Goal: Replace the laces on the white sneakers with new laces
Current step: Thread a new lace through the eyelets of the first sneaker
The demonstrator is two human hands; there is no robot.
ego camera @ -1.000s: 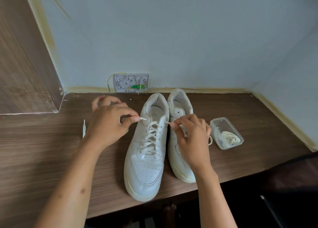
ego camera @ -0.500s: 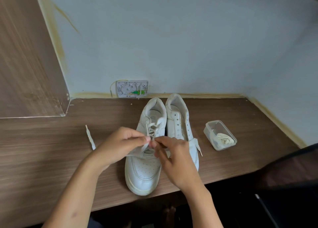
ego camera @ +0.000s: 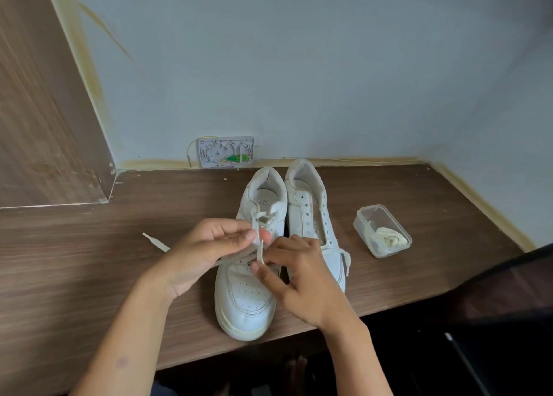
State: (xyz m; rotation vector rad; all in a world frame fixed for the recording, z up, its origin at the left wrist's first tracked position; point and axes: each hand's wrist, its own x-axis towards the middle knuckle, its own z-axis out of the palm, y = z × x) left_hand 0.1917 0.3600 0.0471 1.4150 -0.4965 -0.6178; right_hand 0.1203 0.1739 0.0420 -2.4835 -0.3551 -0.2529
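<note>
Under both hands the laced white leather sneaker [ego camera: 248,288] is lying on the brown wood-grain counter [ego camera: 74,264]. The left hand [ego camera: 206,252] and right hand [ego camera: 299,279] are meeting above it, each pinching the flat white lace [ego camera: 261,246], which is probably soft, light and floppy, best gripped near its stiff tips. Beyond the right hand, the unlaced white sneaker [ego camera: 311,213] and a clear plastic tub of laces [ego camera: 383,231] are waiting.

The counter [ego camera: 89,261] is brown wood with lines in it, smooth and matt. The white sneakers [ego camera: 248,291] look like smooth leather with tiny holes. The laces [ego camera: 260,219] are cloth. The small box [ego camera: 363,228] is clear plastic.
</note>
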